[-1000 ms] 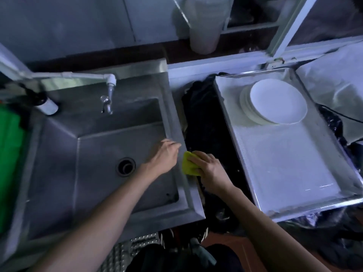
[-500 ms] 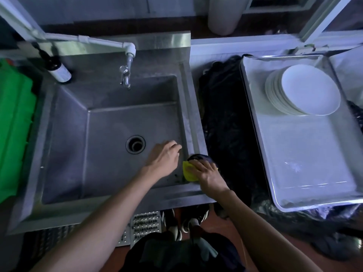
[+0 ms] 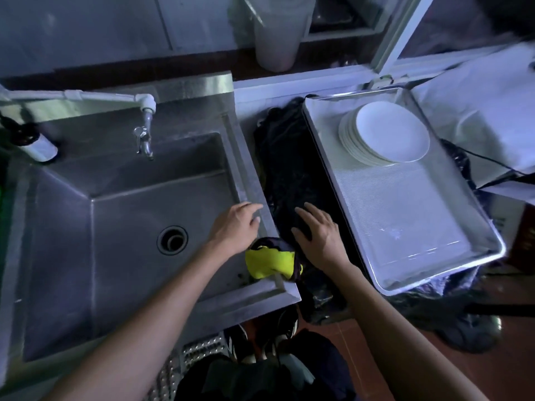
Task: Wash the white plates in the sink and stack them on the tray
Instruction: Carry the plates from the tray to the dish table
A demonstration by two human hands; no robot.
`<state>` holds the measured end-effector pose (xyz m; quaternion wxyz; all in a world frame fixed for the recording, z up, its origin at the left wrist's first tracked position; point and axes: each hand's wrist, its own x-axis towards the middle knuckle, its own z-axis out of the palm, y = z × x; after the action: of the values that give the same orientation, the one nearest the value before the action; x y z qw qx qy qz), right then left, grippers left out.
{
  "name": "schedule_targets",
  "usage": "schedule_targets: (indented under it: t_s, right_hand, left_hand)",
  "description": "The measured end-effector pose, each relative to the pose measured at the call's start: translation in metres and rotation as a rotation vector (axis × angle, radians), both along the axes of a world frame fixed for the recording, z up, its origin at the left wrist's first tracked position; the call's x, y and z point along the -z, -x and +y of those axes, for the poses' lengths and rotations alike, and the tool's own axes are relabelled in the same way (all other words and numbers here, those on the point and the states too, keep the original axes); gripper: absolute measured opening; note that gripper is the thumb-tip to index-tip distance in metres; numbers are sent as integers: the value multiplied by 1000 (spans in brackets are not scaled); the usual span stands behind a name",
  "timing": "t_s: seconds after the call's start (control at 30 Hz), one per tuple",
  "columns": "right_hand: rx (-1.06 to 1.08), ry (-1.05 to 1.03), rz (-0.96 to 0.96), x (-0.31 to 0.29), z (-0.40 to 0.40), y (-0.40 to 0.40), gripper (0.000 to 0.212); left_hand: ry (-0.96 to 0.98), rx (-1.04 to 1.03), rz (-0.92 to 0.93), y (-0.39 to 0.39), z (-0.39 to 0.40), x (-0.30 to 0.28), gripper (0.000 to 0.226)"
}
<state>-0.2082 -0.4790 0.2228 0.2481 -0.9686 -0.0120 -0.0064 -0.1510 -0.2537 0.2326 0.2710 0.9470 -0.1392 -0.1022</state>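
Now both hands hang empty, fingers loose: left hand point(image 3: 236, 227) over the sink point(image 3: 115, 250) rim, right hand point(image 3: 318, 235) beside the sponge point(image 3: 269, 261). Plates point(image 3: 388, 134) sit stacked far in the tray point(image 3: 405, 227); judging the washing done, best leave the stack alone.

The plates point(image 3: 392, 131) are plain white. The tray point(image 3: 489, 227) is silver metal, lined with a pale mat of fine woven texture. The sink point(image 3: 86, 250) is dull grey steel. The sponge point(image 3: 269, 261) is bright yellow with a dark edge. Black cloth point(image 3: 292, 175) lies between sink and tray. The floor point(image 3: 492, 371) is reddish-brown.
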Motion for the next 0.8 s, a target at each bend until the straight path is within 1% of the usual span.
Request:
schedule_targets:
  t_s: [0.1, 0.17, 0.27, 0.43, 0.53, 0.57, 0.67, 0.8]
  right_hand:
    - [221, -119, -131, -31, -35, -14, 48]
    - [335, -168, -194, -51, -62, -23, 48]
    - [463, -249, -223, -73, -103, -39, 50]
    - [575, -363, -216, -87, -169, -75, 55]
    - [592, -418, -157, -82, -207, -99, 56]
    - [591, -430, -137, -78, -219, -108, 57]
    - [578, -474, -92, -68, -251, -136, 58]
    - [566, -517, -17, -52, -282, -170, 59]
  left_hand:
    - [154, -31, -1, -21, -32, -20, 35]
    - [252, -15, 4, -34, -58, -34, 36]
    - [354, -4, 2, -57, -102, -51, 38]
    - [543, -91, 156, -103, -183, -71, 46]
    - [549, -144, 203, -126, -225, -72, 60]
    - [539, -158, 214, -134, -237, -70, 62]
    - [536, -211, 240, -156, -268, -59, 57]
    - [522, -306, 262, -180, -300, -41, 60]
